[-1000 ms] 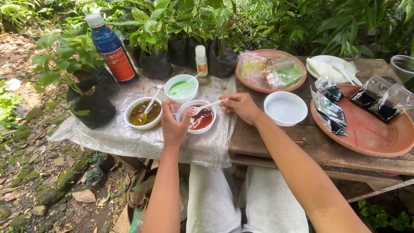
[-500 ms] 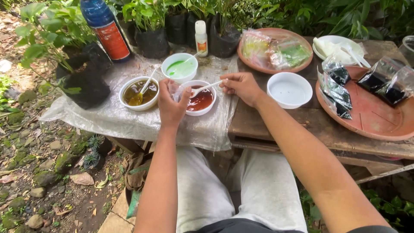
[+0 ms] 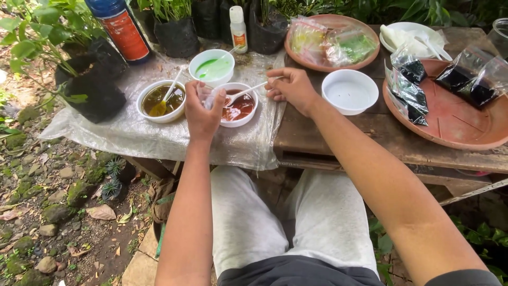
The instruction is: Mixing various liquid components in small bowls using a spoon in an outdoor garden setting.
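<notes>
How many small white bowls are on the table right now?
4. A bowl of brown liquid at the left, a bowl of green liquid behind it, a bowl of red liquid between the hands, and an empty bowl at the right. None looks hidden.

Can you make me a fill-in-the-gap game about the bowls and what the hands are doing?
1. The right hand holds a white plastic spoon dipped in the round white bowl of ____ liquid.
2. The left hand holds that bowl's ____ side.
3. The round white bowl right of the right hand is ____.

Missing words: red; left; empty
</notes>
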